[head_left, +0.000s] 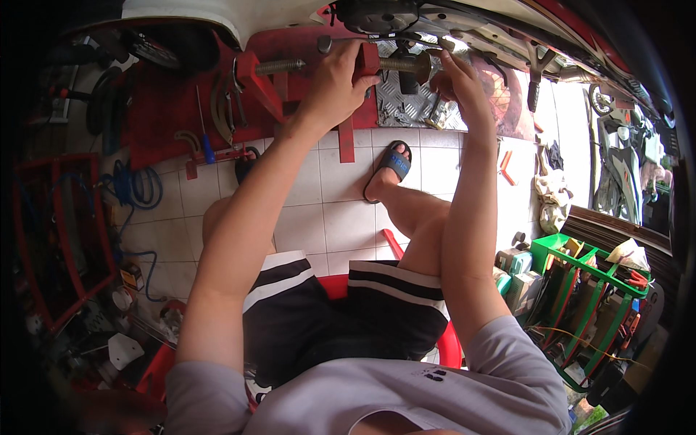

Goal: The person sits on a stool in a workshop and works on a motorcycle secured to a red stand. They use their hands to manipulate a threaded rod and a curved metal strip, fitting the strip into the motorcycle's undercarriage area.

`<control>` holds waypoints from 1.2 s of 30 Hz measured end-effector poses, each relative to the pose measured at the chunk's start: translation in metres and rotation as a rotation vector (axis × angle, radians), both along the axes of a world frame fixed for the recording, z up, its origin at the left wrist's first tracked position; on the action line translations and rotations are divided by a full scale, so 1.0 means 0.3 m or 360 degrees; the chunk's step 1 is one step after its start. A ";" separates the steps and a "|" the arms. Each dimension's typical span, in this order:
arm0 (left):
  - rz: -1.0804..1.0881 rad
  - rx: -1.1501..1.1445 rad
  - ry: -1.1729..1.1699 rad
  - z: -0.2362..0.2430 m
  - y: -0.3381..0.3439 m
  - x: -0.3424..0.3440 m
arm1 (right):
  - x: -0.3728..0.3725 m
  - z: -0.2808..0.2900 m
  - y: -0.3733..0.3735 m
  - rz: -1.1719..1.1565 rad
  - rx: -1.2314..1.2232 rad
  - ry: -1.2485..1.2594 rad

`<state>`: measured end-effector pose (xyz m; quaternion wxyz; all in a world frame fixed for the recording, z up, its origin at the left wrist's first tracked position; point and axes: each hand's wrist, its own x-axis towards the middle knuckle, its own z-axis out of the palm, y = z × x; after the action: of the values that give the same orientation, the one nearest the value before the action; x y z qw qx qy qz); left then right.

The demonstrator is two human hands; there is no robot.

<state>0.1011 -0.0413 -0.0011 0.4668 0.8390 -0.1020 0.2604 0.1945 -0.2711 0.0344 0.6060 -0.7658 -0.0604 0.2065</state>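
Note:
My left hand [341, 81] is closed against a red metal clamp block [368, 61], its thumb just below it and some fingers hidden. A threaded rod [395, 64] runs through the block and ends on the right in a round disc [423, 67]. More of the screw [279, 67] shows to the left, at a red bracket [250, 69]. My right hand [464, 85] is beside the disc, index finger stretched toward the rounded end of a metal lever [446, 45], thumb apart. I see nothing held in it. The lever's other rounded end [325, 45] is past my left hand.
A motorbike [464, 22] stands across the far side over a red platform [163, 134] with a patterned metal plate [399, 109]. A blue-handled screwdriver [207, 148] lies on the platform. A blue hose [138, 185] coils at left; a green rack [580, 264] stands at right.

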 end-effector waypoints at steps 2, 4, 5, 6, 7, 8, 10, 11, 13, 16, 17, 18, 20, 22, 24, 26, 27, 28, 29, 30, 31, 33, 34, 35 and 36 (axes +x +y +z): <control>-0.0012 0.0004 -0.0012 -0.001 0.004 -0.001 | -0.038 0.001 0.038 -0.0023 0.0158 -0.0069; -0.0010 0.0014 -0.0026 -0.007 0.003 0.001 | -0.058 -0.006 0.055 0.0034 0.0170 -0.0198; 0.0003 0.0025 -0.0034 -0.010 0.005 0.003 | -0.054 -0.003 0.054 0.0081 0.0120 -0.0197; 0.0016 0.0036 -0.0041 -0.014 0.007 0.004 | -0.017 0.019 0.023 0.0157 -0.0048 -0.0065; 0.0015 0.0037 -0.0039 -0.011 0.003 0.004 | 0.005 0.022 0.002 0.0173 -0.0136 0.0018; 0.0014 0.0039 -0.0036 -0.007 0.000 0.005 | 0.027 0.025 -0.020 0.0195 -0.0226 0.0101; 0.0011 0.0036 -0.0027 -0.003 -0.003 0.004 | 0.041 0.013 -0.028 0.0143 -0.0238 0.0166; 0.0008 0.0029 -0.0021 -0.002 -0.003 0.002 | 0.028 0.000 -0.024 0.0141 -0.0050 0.0040; 0.0006 0.0029 -0.0012 -0.001 0.001 0.002 | -0.016 -0.023 0.007 0.0125 0.0245 -0.0163; 0.0013 0.0049 -0.0002 -0.003 0.007 -0.002 | -0.051 -0.005 0.061 0.0112 0.0319 -0.0232; 0.0017 0.0053 -0.0008 -0.002 0.006 -0.002 | -0.049 0.003 0.060 0.0137 0.0260 -0.0203; 0.0021 0.0057 -0.0014 -0.001 0.004 -0.003 | -0.025 0.010 0.029 0.0220 0.0122 -0.0117; -0.0005 0.0043 -0.0042 0.004 -0.002 0.001 | 0.033 0.014 -0.036 0.0281 -0.0009 0.0037; -0.0015 0.0043 -0.0040 0.003 -0.002 0.002 | 0.053 0.011 -0.049 0.0224 0.0039 0.0083; -0.0005 0.0063 -0.0005 -0.001 0.005 -0.001 | 0.007 0.003 -0.010 0.0126 0.0154 -0.0066; 0.0005 0.0058 -0.0019 -0.012 0.007 0.001 | -0.033 -0.005 0.035 0.0087 0.0248 -0.0243; 0.0010 0.0056 -0.0026 -0.018 0.008 0.002 | -0.041 -0.021 0.045 0.0115 0.0274 -0.0292; 0.0004 0.0056 -0.0013 -0.013 0.006 0.002 | -0.031 -0.020 0.034 0.0095 0.0147 -0.0275; -0.0001 0.0056 -0.0001 -0.008 0.004 0.001 | -0.021 -0.018 0.023 0.0078 0.0020 -0.0255; -0.0007 0.0055 0.0012 -0.003 0.002 0.001 | 0.019 0.002 -0.009 0.0015 -0.0259 -0.0164; -0.0007 0.0055 0.0004 -0.001 0.003 0.000 | 0.035 0.017 -0.019 -0.0045 -0.0533 -0.0067; -0.0009 0.0053 -0.0012 0.004 0.002 -0.003 | 0.031 0.010 -0.023 0.0057 -0.0286 0.0004; -0.0008 0.0056 -0.0014 0.004 0.004 -0.002 | 0.025 0.012 -0.017 0.0110 -0.0162 0.0034; -0.0009 0.0057 -0.0014 0.001 0.004 -0.002 | 0.002 0.002 0.004 0.0083 -0.0020 -0.0119; -0.0010 0.0058 -0.0013 -0.001 0.004 -0.001 | -0.029 -0.020 0.037 0.0056 0.0122 -0.0271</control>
<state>0.1008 -0.0400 -0.0015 0.4520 0.8459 -0.1113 0.2605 0.1859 -0.2601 0.0283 0.6238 -0.7557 -0.1331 0.1490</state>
